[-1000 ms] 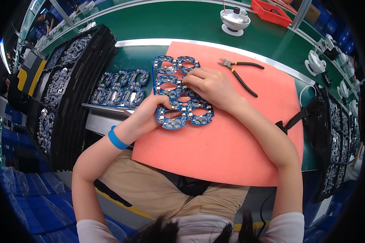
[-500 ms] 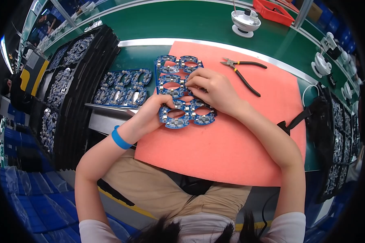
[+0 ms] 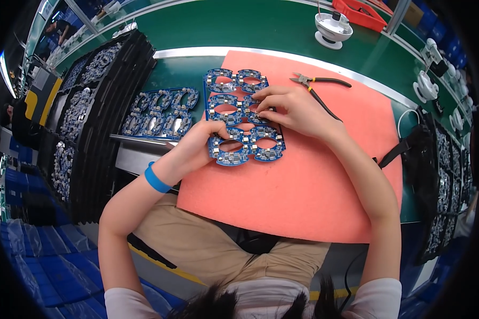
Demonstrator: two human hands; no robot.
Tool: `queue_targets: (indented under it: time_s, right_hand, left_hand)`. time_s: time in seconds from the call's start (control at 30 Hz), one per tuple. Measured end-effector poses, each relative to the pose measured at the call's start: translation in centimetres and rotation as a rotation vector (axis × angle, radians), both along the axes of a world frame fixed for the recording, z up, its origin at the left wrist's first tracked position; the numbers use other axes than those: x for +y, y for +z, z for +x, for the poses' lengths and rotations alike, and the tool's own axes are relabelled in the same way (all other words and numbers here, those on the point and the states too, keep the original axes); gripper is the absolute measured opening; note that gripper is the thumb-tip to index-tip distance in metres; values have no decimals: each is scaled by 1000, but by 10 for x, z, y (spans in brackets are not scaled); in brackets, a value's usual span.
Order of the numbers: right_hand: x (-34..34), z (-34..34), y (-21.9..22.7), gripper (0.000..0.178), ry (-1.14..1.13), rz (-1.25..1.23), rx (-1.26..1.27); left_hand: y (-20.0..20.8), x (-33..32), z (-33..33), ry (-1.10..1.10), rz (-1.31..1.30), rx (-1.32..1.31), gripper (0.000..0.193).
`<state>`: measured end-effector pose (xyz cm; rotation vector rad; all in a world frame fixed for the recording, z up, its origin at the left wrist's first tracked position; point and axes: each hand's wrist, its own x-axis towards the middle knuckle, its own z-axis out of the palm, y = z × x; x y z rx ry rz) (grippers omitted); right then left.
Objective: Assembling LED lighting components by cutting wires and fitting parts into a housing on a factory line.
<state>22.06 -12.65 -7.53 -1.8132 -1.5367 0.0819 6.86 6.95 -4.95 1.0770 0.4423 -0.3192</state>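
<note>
Over the left part of a salmon-pink foam mat (image 3: 271, 204), the left hand (image 3: 198, 142) held a blue, six-ringed circuit-board panel (image 3: 233, 119); whether the bent right hand (image 3: 297, 109) beside it gripped anything, I couldn't tell.

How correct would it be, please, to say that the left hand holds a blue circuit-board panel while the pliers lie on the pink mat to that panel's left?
Not quite: the pliers lie to the right of that circuit-board panel, as the head view shows. The left hand holds the panel, and the pliers are on the pink mat.
</note>
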Motion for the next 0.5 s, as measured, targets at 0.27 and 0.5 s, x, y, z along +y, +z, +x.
queue_targets:
  time_s: [0.27, 0.5]
  right_hand:
    - [-7, 12, 4, 12, -84, 93, 242]
    - [-15, 10, 9, 12, -41, -149, -75]
  left_hand:
    - [-1, 0, 0, 7, -19, -13, 58]
    - [-1, 2, 0, 7, -33, -5, 56]
